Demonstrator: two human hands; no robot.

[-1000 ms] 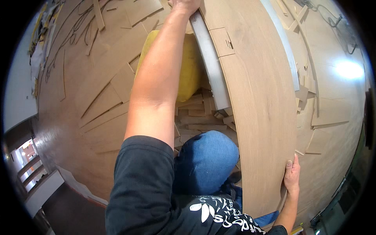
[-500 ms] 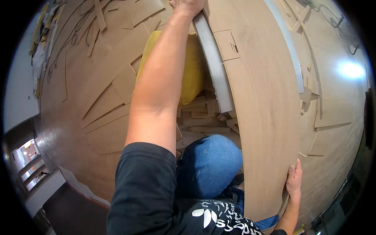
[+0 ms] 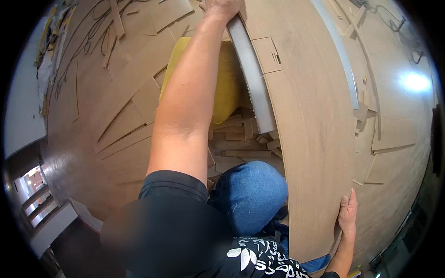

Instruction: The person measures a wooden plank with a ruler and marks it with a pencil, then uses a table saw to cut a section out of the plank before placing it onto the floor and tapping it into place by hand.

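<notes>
A long wooden floorboard point(image 3: 310, 139) lies lengthwise in front of me, resting on grey metal bars. A rectangle is outlined near its left edge, with short dark marks inside. My left hand point(image 3: 223, 7) is at the top of the picture, against the board's left edge near the metal bar point(image 3: 252, 78); its fingers are mostly cut off. My right hand point(image 3: 347, 213) holds the board's right edge at the near end, thumb on the side facing up. My left arm reaches across a yellow stool-like object point(image 3: 225, 92), partly hiding it.
Offcuts point(image 3: 236, 143) and thin wood strips lie scattered beneath and around the board. Cables point(image 3: 88, 41) run over the floor at the far left. A second pale metal bar point(image 3: 345, 60) runs along the board's right side. My jeans-covered knee point(image 3: 250, 197) is beside the board.
My left upper arm has shifted slightly to the left. Both hands and the floorboard stay almost where they were.
</notes>
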